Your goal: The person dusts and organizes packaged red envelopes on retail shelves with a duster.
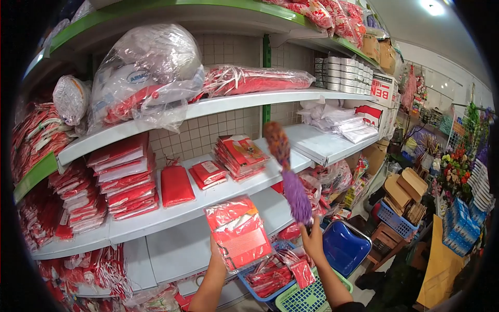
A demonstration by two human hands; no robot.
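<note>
The feather duster [291, 177] runs its long axis from the right hand [313, 240], closed around its handle, up toward 11 o'clock. Its tip is near a stack of red packets [241, 156] on the white shelf [156, 218]. At 9 o'clock from that hand, the left hand [217, 255] grips a red plastic-wrapped packet [239, 232], upright before the shelf edge.

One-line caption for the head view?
Left hand holds a red packet; right hand holds a duster up beside white shelves.
</note>
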